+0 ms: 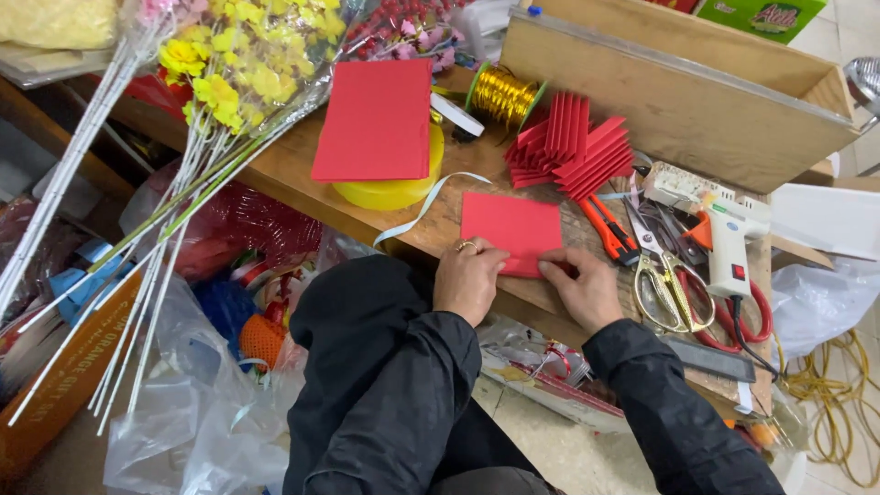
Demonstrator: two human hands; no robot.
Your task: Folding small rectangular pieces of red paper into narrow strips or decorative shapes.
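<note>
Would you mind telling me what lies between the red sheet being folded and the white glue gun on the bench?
In the head view, between the red sheet and the white glue gun lie an orange-handled cutter and gold-handled scissors.

Craft workshop, likely for paper decorations. Cluttered wooden worktop [302, 174] carries a stack of red paper [376, 119], pleated red paper fans [573, 147], a spool of gold wire [502, 94], scissors [665, 275], a glue gun [724, 234]. Bundled artificial yellow flowers [229, 64] lean alongside; plastic bags [202, 403] crowd the floor below.
</note>
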